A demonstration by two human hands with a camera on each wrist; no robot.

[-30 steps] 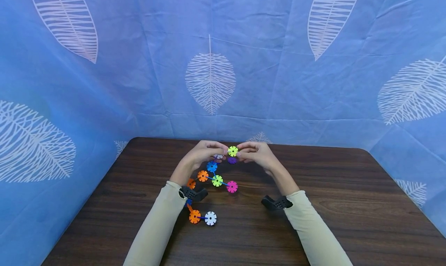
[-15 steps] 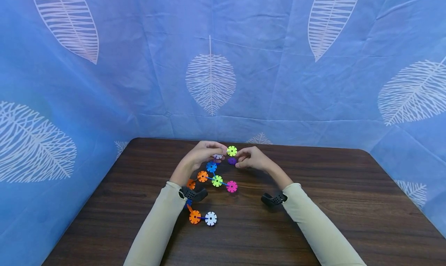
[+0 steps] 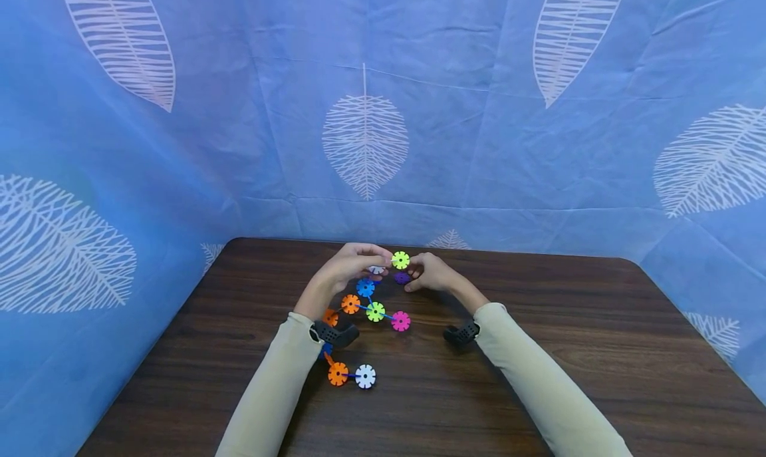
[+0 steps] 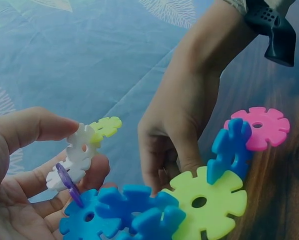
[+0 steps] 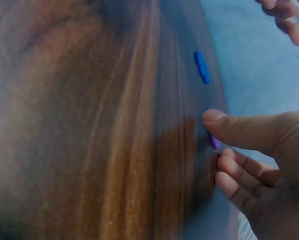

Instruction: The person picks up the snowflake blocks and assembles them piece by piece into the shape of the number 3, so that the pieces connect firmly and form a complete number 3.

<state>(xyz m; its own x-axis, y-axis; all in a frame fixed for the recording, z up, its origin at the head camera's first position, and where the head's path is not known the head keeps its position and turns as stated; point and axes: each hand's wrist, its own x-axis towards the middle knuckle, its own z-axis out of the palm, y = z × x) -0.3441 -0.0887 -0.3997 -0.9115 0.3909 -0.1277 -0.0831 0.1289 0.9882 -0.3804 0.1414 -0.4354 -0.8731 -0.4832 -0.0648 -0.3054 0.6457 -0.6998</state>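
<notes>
My left hand [image 3: 353,264] pinches a white notched disc [image 4: 83,145] between thumb and fingers. A yellow-green disc [image 3: 400,260] is slotted onto that white disc and sticks out to the right. More joined discs hang from it in the left wrist view: another white one, a purple one, a blue disc [image 4: 87,217] and a larger yellow-green disc [image 4: 209,202]. On the table, a loose purple disc [image 3: 402,279] lies at the fingertips of my right hand [image 3: 433,272]. In the right wrist view its thumb overlaps the purple disc [image 5: 214,141], with the other fingers spaced apart from the thumb.
The chain runs on along the table with orange discs [image 3: 350,303], a pink disc [image 3: 401,321] and a white end disc [image 3: 366,376], partly under my left wrist. A blue disc [image 5: 202,67] lies beyond my right thumb. Blue leaf-patterned cloth [image 3: 455,144] hangs behind the dark wooden table [image 3: 568,350].
My right hand has let go of the yellow-green disc and dropped slightly to the purple disc on the table. My left hand keeps its pinch in nearly the same place.
</notes>
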